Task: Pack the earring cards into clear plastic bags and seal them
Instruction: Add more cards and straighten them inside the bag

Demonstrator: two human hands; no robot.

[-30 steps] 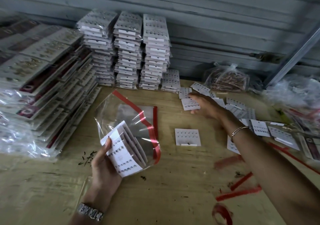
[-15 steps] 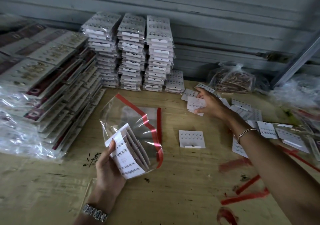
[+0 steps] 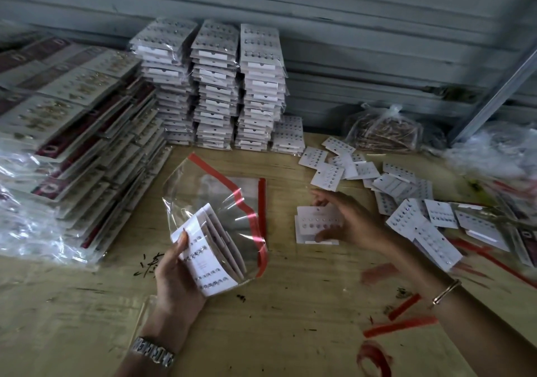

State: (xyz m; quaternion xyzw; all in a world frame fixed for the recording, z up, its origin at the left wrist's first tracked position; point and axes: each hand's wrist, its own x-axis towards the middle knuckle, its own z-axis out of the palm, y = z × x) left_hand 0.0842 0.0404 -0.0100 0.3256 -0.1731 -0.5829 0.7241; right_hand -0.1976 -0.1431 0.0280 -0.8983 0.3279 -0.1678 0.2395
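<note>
In left hand (image 3: pixel 174 278), lower centre: clear bag (image 3: pixel 197 190) gripped at its lower end, thumb across the front of the cards inside (image 3: pixel 209 266). Roughly four or five in there, fanned, not squared up. Mouth open, red seal strip (image 3: pixel 252 217) in place along the flap, so not sealed yet

Under right hand (image 3: pixel 348 225), centre right: card pair (image 3: pixel 311 225) flat on the table (image 3: pixel 290 304), fingers curled over the top edge, thumb at the bottom edge. Pinched, seemingly not lifted. Probably next into the bag

Behind the held bag: second bag (image 3: pixel 250 183) lying flat on the table, empty as far as visible

Right of centre: loose cards (image 3: pixel 406 190) scattered, plenty unpacked. Upper centre: packed stacks (image 3: pixel 218 86) against the wall, many packs high, so a good share looks done. Lower right: peeled red strips (image 3: pixel 404 326), likely liners off sealed bags

Left to do, by judgement: finish filling this bag, square the cards, peel and seal, then repeat until the scatter is gone. Count per bag not readable from here
</note>
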